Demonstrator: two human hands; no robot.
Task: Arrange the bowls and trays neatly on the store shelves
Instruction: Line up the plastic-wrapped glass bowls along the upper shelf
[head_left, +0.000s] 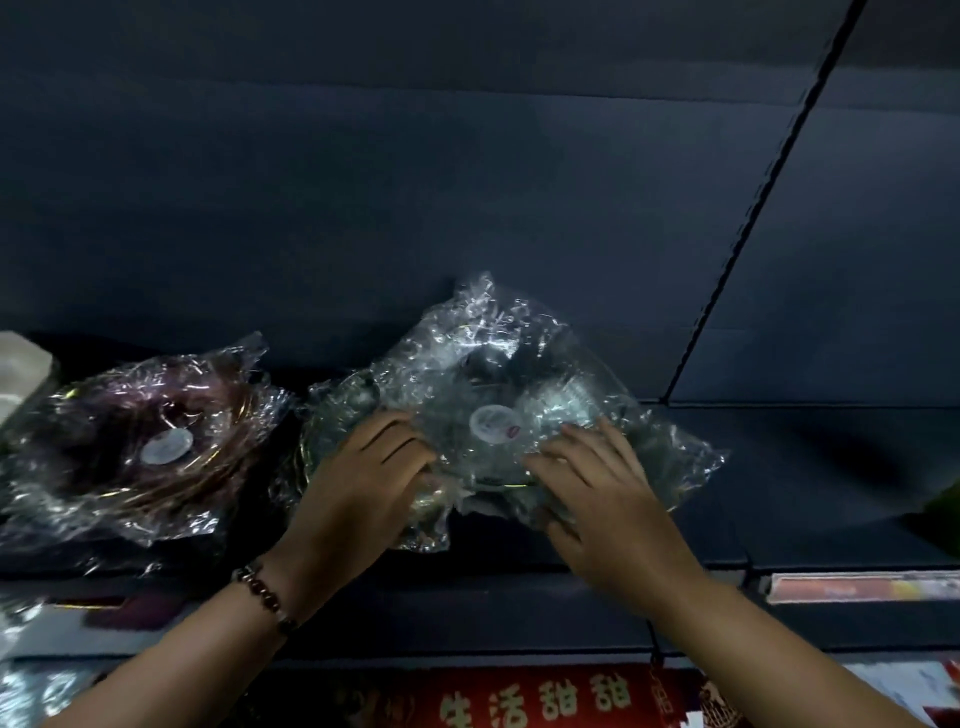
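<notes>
Nearest the viewer, below the shelf edge, runs a red banner with yellow Chinese characters, seen upside down. Above it, two bare forearms reach up and forward onto a dark store shelf. The left wrist wears a beaded bracelet.

The left hand lies on the left edge of a clear plastic-wrapped bowl or tray, its fingers bent over the wrap as if holding the rim; whether they truly grip it or only press cannot be told through the crinkled film. The right hand rests on the right near edge of the same package, fingers spread and fairly straight, pressing down on it. The package sits on the shelf, a white round sticker facing up between the two hands.

Just beside it on the left, touching or nearly touching it, lies a second wrapped dish, purplish, with its own sticker. At the far left edge a pale object is only partly in view. Behind everything rises the dark back panel of the shelving.

The step in hand looks like settling the clear package into place. To do it well, both hands should probably slide it evenly, keeping it flat, square it beside the purplish dish, and tuck in the loose wrap.
</notes>
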